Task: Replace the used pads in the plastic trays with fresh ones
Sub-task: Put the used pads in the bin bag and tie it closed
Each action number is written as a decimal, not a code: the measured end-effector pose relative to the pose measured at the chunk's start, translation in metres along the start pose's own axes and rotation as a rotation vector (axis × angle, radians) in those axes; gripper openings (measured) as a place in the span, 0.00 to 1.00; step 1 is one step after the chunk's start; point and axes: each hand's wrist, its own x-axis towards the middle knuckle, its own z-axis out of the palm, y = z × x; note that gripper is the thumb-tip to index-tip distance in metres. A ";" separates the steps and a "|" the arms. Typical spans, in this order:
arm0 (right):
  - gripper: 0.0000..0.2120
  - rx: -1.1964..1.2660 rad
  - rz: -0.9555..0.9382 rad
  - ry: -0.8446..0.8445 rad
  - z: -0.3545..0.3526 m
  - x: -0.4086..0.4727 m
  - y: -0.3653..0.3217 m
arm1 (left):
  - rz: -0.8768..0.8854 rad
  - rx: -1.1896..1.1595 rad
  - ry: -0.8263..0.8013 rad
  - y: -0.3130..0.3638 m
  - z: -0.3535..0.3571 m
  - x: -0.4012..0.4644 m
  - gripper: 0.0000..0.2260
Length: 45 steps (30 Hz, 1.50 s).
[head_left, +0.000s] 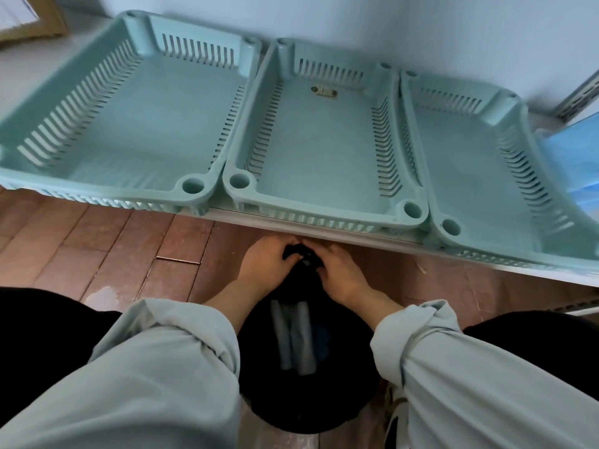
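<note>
Three pale green plastic trays stand side by side on a low white shelf: a left tray (42, 118), a middle tray (403, 205) and a right tray (518, 124). No pad lies in any of them. Below the shelf, a black bag (311, 367) sits on the floor between my knees, with grey and blue material showing through it. My left hand (264, 267) and my right hand (340, 270) both grip the gathered black neck of the bag, fingers curled round it.
A stack of blue sheets (573, 163) lies on the shelf right of the trays. A small beige fitting (324, 91) sits on the middle tray's floor. A wet patch (103, 294) marks the brown tiled floor. A wooden frame (42, 21) leans at the back left.
</note>
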 end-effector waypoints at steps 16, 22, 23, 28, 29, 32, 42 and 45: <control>0.26 -0.195 -0.028 0.000 -0.001 0.000 -0.011 | -0.075 0.149 -0.086 -0.018 -0.008 -0.004 0.13; 0.12 -0.298 -0.442 0.301 -0.008 -0.009 -0.006 | 0.377 0.409 -0.077 -0.019 -0.009 -0.017 0.14; 0.10 -0.363 -0.528 0.313 -0.008 -0.010 -0.003 | 0.409 0.447 -0.079 -0.021 -0.009 -0.020 0.15; 0.20 -0.654 -0.418 0.019 -0.007 -0.020 0.002 | 0.126 0.516 -0.167 -0.031 -0.016 -0.030 0.18; 0.24 -0.680 -0.370 -0.024 -0.007 -0.023 0.004 | 0.029 0.477 -0.195 -0.035 -0.017 -0.032 0.17; 0.25 -0.571 -0.227 -0.035 -0.004 -0.027 0.003 | -0.121 0.363 -0.251 -0.046 -0.016 -0.038 0.18; 0.41 -0.519 -0.452 -0.048 0.000 -0.025 -0.034 | -0.194 0.280 -0.282 -0.045 -0.022 -0.050 0.21; 0.36 -0.597 -0.537 -0.023 0.003 -0.019 -0.057 | -0.181 0.398 -0.145 -0.045 -0.029 -0.054 0.12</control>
